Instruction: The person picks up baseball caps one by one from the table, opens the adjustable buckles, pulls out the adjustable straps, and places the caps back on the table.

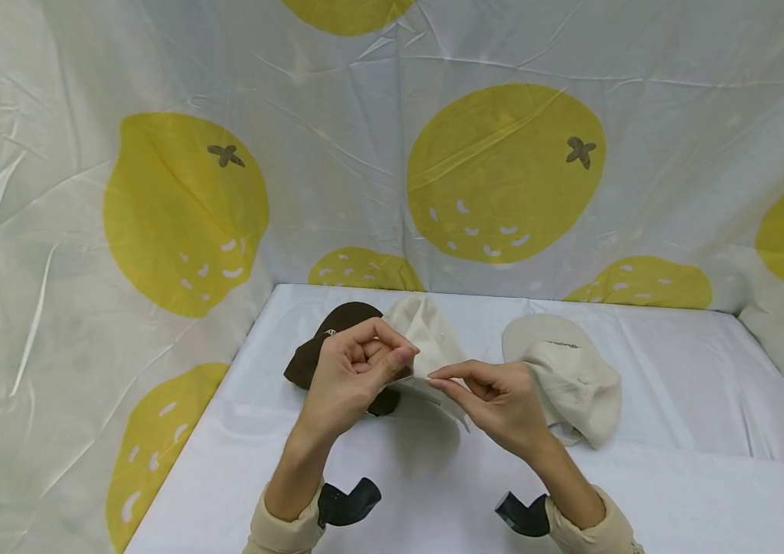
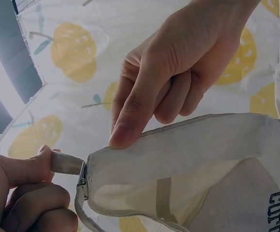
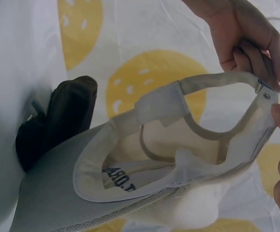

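An off-white baseball cap (image 1: 426, 327) is held up between the hands, its inside showing in both wrist views. My left hand (image 1: 353, 373) pinches the loose end of the cap's back strap (image 2: 65, 163) between thumb and forefinger. That end sticks out past a small metal buckle (image 2: 83, 181). Beside the buckle, my right hand (image 1: 498, 400) pinches the cap's back edge with thumb and forefinger, other fingers curled in. Dark lettering (image 2: 275, 212) shows inside the cap. In the right wrist view the strap arches over the cap's back opening.
A dark brown cap (image 1: 305, 362) lies behind the left hand on the white-covered table (image 1: 675, 385). Another off-white cap (image 1: 575, 377) rests to the right, partly behind the right hand. Black curved pieces (image 1: 350, 504) sit at both wrists. Lemon-print cloth (image 1: 336, 177) hangs around the table.
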{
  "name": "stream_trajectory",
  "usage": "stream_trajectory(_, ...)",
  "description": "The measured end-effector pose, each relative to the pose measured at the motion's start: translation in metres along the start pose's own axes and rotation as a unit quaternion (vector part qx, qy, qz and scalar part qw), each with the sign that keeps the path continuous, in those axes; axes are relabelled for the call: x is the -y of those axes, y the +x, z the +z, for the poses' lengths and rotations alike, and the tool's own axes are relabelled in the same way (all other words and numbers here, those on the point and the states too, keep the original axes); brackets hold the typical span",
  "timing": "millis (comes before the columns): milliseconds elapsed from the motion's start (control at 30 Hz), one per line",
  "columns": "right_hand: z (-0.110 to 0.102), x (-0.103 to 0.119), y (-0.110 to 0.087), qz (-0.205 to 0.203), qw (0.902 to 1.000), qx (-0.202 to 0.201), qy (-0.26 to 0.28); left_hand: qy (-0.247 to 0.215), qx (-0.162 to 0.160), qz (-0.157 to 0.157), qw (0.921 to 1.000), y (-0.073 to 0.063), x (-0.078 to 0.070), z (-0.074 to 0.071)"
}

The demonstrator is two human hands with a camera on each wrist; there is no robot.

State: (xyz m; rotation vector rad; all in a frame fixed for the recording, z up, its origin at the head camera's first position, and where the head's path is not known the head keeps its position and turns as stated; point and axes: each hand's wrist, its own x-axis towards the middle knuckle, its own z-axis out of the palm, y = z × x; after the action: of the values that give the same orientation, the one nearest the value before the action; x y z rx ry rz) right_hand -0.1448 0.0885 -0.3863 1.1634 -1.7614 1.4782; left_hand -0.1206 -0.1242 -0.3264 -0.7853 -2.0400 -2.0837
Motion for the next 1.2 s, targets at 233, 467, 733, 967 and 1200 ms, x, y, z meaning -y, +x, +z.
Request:
stream_trajectory(233, -0.0016, 0.0014, 0.0011, 0.008, 1.0, -0.003, -0.004, -0.006, -0.018, 0.016, 0.9997, 0.0004, 0.001, 0.0005)
stream_trajectory(467, -0.0019, 0.0015, 0.0013, 0.005, 1.0, -0.004, -0.004, -0.004, -0.038, 0.032, 0.9988, 0.001, 0.0011, 0.0023)
stream_trajectory(733, -0.0017, 0.0018, 0.0023, -0.003, 1.0, -0.005, 0.003, -0.016, -0.054, 0.044, 0.9974, 0.0007, 0.0021, 0.003)
stream_trajectory(967, -0.0017, 0.0017, 0.002, -0.006, 0.9999, -0.008, 0.001, -0.016, -0.062, 0.049, 0.9967, 0.0016, 0.0031, 0.0047)
stream_trajectory(1200, -0.0019, 0.0023, 0.0015, -0.006, 0.9999, -0.011, 0.001, -0.013, -0.069, 0.059, 0.9958, 0.0019, 0.0024, 0.006)
